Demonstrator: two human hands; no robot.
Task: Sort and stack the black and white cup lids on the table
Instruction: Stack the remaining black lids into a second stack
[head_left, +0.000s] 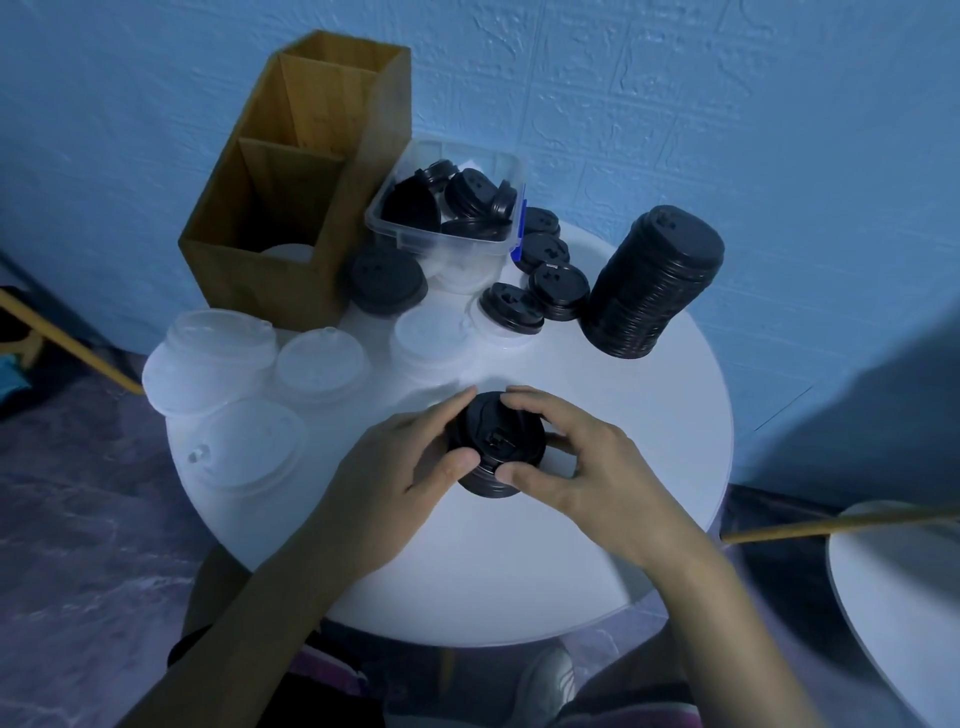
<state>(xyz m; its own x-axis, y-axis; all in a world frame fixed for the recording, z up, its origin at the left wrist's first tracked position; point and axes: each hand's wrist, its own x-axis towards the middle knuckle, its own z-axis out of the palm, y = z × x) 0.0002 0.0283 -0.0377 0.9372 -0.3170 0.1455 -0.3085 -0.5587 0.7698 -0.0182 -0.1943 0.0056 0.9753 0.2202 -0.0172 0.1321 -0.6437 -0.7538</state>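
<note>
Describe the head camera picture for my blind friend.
Left hand and right hand grip a small black lid stack over a white table. Behind stand a tall black lid stack, white lids and a wooden box.

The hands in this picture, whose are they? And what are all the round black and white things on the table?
No machine here. A camera worn on a person's head looks down, so you see that person's own two hands. The left hand and the right hand curl their fingers round a short stack of black cup lids at a round white table. Farther back stands a tall stack of black lids, with loose black lids beside it. White lids lie on the left. A clear tub holds more black lids, next to a wooden box.
</note>
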